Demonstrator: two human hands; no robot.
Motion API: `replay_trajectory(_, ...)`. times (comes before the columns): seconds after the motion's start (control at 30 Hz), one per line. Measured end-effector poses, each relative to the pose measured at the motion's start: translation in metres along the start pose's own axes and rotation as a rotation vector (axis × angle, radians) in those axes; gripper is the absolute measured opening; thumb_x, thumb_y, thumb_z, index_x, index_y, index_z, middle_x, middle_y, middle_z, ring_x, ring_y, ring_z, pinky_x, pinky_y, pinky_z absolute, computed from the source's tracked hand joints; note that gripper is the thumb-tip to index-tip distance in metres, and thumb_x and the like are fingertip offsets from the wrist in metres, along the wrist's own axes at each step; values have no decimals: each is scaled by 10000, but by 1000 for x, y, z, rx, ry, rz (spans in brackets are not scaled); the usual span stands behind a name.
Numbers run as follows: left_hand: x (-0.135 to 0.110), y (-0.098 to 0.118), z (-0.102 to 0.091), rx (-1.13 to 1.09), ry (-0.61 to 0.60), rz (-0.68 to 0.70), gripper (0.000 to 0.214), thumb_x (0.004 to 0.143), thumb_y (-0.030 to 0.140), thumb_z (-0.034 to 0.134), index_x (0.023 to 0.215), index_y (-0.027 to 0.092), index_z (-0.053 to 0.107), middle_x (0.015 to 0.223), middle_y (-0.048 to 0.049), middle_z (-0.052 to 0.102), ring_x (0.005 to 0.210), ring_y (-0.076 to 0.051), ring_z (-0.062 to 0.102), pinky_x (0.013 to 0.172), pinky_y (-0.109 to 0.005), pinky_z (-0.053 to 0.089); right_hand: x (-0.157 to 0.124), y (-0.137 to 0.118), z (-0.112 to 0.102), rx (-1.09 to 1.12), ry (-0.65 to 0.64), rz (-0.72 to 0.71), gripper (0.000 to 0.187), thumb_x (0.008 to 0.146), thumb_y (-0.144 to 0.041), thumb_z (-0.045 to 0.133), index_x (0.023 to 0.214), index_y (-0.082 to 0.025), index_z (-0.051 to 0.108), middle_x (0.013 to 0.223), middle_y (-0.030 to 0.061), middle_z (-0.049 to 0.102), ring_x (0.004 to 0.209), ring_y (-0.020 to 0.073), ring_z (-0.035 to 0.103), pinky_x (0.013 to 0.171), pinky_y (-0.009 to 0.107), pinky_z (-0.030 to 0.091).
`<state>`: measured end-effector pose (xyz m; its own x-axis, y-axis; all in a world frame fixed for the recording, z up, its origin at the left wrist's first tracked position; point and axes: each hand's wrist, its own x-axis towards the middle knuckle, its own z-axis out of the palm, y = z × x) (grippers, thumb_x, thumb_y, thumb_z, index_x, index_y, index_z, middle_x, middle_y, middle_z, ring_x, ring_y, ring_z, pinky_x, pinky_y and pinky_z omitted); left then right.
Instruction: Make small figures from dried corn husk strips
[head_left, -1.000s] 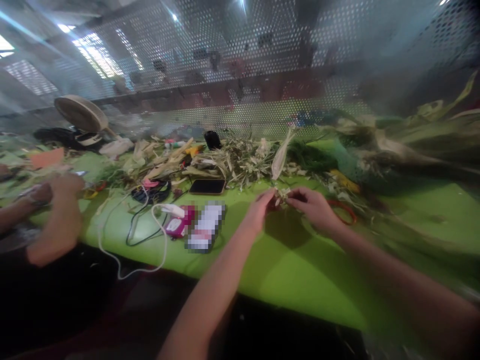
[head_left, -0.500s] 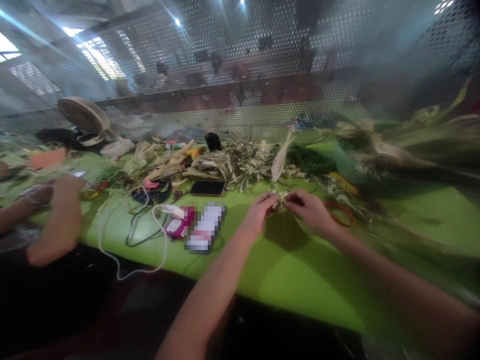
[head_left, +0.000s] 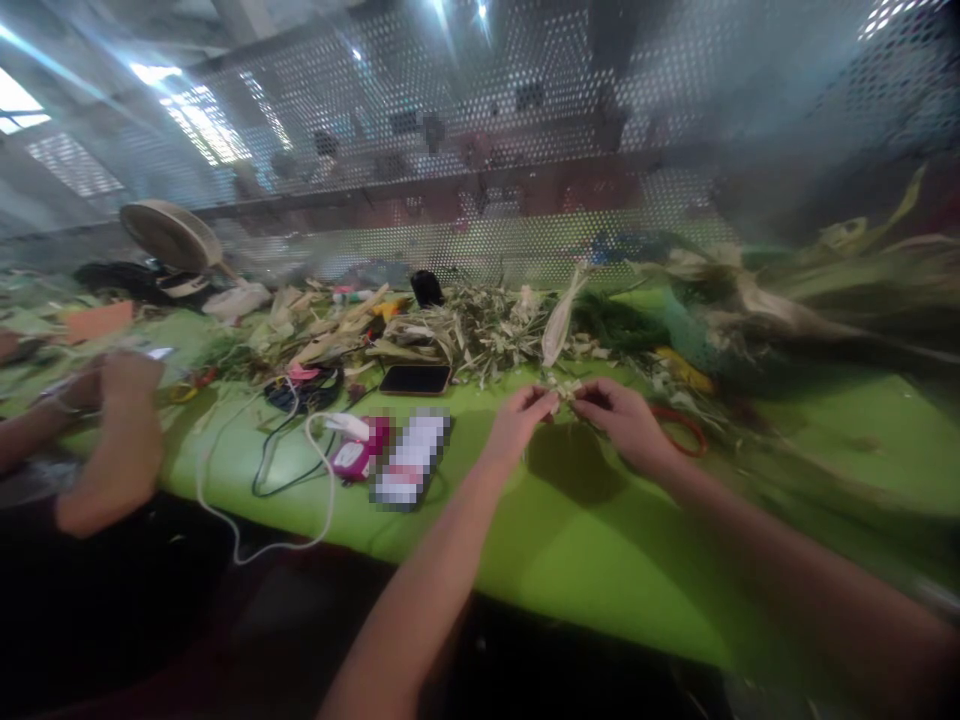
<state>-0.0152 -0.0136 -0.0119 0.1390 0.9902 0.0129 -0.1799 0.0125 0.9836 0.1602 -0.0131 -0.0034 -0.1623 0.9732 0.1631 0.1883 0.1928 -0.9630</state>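
Observation:
My left hand (head_left: 517,425) and my right hand (head_left: 626,420) meet above the green table (head_left: 585,540), fingers pinched together on a small pale bundle of dried leaf strips (head_left: 564,392). Both hands hover just in front of a long heap of dried leaves and husks (head_left: 465,325). A red rubber band (head_left: 686,430) lies on the table just right of my right hand.
A dark phone (head_left: 415,379), a pink device with a white cable (head_left: 358,450) and black cords (head_left: 304,390) lie to the left. Another person's arms (head_left: 112,430) work at the far left. Large green husks (head_left: 787,300) pile at the right. A perforated metal screen stands behind.
My hands have stayed together on the leaf bundle, shifting slightly; the view has tilted a little. The other person's arms have barely moved.

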Motion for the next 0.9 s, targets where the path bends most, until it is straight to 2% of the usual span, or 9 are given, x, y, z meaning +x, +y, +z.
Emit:
replay_trajectory(0.17, 2, -4, -2, 2, -6, -13, 203, 781, 355, 677, 789, 156, 636, 734, 0, 573, 711, -110, 518, 737, -270, 417, -1, 0, 1, -18, -29, 1, 194, 770, -345, 669, 866, -179, 643, 816, 32, 678, 744, 159, 599, 712, 299, 473)
replay_trajectory(0.33, -2, 0, 2, 26, -14, 0, 281, 784, 436, 675, 816, 164, 612, 784, -11, 580, 748, -126, 531, 758, -289, 425, 2, 5, 1, -21, -12, -23, 202, 769, -356, 656, 857, -175, 642, 792, 28, 675, 725, 158, 594, 689, 290, 470)
replay_trajectory(0.53, -3, -1, 1, 124, 33, 30, 237, 775, 387, 677, 797, 162, 604, 742, 7, 571, 720, -117, 512, 726, -272, 386, 1, 15, 4, -134, -22, -120, 170, 795, -344, 620, 861, -189, 645, 810, 28, 691, 747, 175, 607, 719, 302, 466)
replay_trajectory(0.73, 2, -7, -2, 13, 29, -61, 218, 736, 347, 677, 705, 162, 564, 650, 29, 518, 634, -102, 475, 654, -260, 357, 0, 21, 7, -222, -52, -168, 169, 842, -349, 587, 895, -197, 636, 856, 35, 700, 788, 189, 616, 744, 302, 461)
replay_trajectory(0.9, 4, -10, 0, 154, 22, 31, 292, 741, 428, 697, 797, 156, 605, 728, 9, 573, 704, -120, 526, 707, -270, 404, 5, 31, 6, -247, -16, -177, 171, 840, -354, 583, 891, -197, 629, 872, 42, 705, 796, 202, 622, 745, 311, 457)
